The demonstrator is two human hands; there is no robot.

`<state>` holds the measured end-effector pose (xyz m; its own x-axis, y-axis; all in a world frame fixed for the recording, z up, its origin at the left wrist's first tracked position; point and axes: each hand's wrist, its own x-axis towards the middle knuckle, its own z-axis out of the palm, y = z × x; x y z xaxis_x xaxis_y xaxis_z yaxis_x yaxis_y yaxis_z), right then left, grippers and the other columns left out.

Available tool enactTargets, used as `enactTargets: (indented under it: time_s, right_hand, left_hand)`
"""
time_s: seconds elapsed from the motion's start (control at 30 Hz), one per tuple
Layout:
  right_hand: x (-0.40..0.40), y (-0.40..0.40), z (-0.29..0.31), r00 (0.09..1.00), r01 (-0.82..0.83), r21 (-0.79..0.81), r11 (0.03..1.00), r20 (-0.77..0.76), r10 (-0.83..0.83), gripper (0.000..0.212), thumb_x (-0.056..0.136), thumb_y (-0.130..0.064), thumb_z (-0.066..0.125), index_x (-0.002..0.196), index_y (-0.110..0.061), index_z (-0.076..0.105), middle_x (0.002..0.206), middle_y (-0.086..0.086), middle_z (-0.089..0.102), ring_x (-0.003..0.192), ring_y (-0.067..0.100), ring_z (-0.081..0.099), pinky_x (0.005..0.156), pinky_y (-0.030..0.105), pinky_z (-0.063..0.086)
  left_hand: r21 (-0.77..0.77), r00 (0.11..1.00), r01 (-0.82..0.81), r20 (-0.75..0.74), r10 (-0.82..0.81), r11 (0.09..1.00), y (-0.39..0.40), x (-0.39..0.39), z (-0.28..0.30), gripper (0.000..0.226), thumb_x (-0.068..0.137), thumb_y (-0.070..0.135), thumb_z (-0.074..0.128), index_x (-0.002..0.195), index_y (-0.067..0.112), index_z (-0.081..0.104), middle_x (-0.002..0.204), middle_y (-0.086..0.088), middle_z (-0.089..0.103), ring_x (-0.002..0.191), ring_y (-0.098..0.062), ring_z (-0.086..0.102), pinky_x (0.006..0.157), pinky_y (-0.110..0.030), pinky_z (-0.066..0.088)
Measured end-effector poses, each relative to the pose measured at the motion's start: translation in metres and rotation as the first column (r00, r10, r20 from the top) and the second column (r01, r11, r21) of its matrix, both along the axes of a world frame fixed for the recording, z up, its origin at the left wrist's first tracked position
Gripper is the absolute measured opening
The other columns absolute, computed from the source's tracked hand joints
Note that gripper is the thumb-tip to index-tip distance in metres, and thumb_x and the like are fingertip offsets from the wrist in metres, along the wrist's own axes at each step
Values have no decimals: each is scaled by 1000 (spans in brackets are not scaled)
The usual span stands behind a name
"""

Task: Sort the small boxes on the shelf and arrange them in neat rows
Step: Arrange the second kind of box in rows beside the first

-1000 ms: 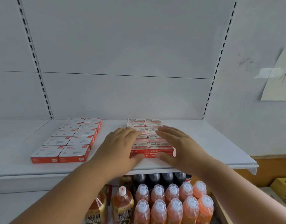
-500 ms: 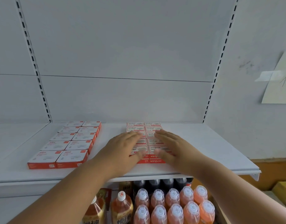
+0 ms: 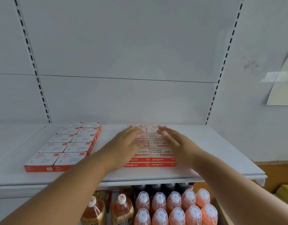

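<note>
Head view: left hand point(image 3: 123, 144) lies flat, fingers straight, on the wengu boxes point(image 3: 158, 153); right hand point(image 3: 174, 142) likewise flat and open on their right side, gripping nothing; both forearms reach forward over the shelf point(image 3: 221, 153); boxes stand in 2 columns mid-shelf; white boxes point(image 3: 65, 146) left, apart.

Two hands are lying flat over a double-stacked block of small boxes point(image 3: 158, 153) on the shelf point(image 3: 205, 153), the left hand point(image 3: 123, 146) and right hand point(image 3: 175, 143) side by side, fingers point(image 3: 133, 130) pointing toward the back panel. Well left of the fingers, a second block of boxes point(image 3: 66, 146) is sitting in two rows. Below the shelf, beneath the wrists, bottles point(image 3: 172, 207) are standing in rows.
</note>
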<state>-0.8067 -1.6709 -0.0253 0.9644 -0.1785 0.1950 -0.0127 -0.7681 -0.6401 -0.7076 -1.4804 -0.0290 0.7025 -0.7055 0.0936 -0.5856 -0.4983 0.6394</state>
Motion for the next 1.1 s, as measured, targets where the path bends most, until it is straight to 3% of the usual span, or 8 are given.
enactTargets:
  time_s: [0.07,0.17,0.3,0.43,0.57,0.67,0.73,1.1]
  right_hand:
    - [9,-10,8,983,180,44,983,28,-182,41,100,-51,35,115,-23,62,114,-6,65,105,15,59,87,30,44]
    - [28,-24,17,897,385,-246,889,-129,-424,47,99,-52,33,92,-12,57,87,5,63,78,24,57,68,31,43]
    - [40,-17,15,820,275,-372,887,-392,-418,71,99,-59,19,117,-5,61,107,12,64,94,27,60,85,33,46]
    - [41,-5,14,819,238,-388,890,-412,-399,64,101,-56,19,119,-9,59,100,5,59,90,22,57,80,31,43]
    - [42,-2,11,835,251,-402,881,-371,-407,47,105,-40,23,141,-20,45,119,4,60,109,22,59,92,32,48]
    - [44,-9,7,830,222,-424,878,-391,-399,54,102,-53,23,112,-15,60,92,0,61,90,19,61,80,30,47]
    - [49,-16,4,830,265,-360,895,-387,-401,59,98,-60,23,93,-13,58,88,0,64,83,18,63,79,31,49]
    - [57,-19,2,849,223,-416,882,-362,-385,52,101,-53,24,96,-13,56,90,1,61,83,19,58,75,30,45]
  left_hand:
    - [-132,985,-172,-33,169,976,-1,7,8,39,103,41,40,139,27,45,138,7,48,119,-15,53,97,-35,48]
    - [158,882,-446,244,403,881,-2,22,15,42,102,44,29,111,16,59,106,-4,63,91,-20,56,78,-34,44]
    - [437,935,-354,192,299,827,-9,30,12,62,102,55,22,118,14,65,119,-7,66,101,-23,59,86,-31,43]
    - [444,952,-303,183,246,843,-15,33,8,53,102,52,27,104,17,67,101,-3,68,92,-19,63,83,-30,49]
    - [445,950,-307,197,243,841,-18,31,3,49,104,49,25,84,20,59,83,3,65,83,-12,64,82,-30,53]
    - [426,954,-294,186,235,856,-17,32,5,49,104,48,25,96,18,63,86,3,63,84,-14,60,79,-29,47]
    - [421,952,-302,188,243,855,-15,36,8,54,104,49,24,112,15,65,104,-3,66,89,-18,56,83,-29,44]
    - [429,958,-282,165,233,858,-20,48,2,50,104,46,26,116,16,64,111,-4,67,95,-19,60,81,-29,45]
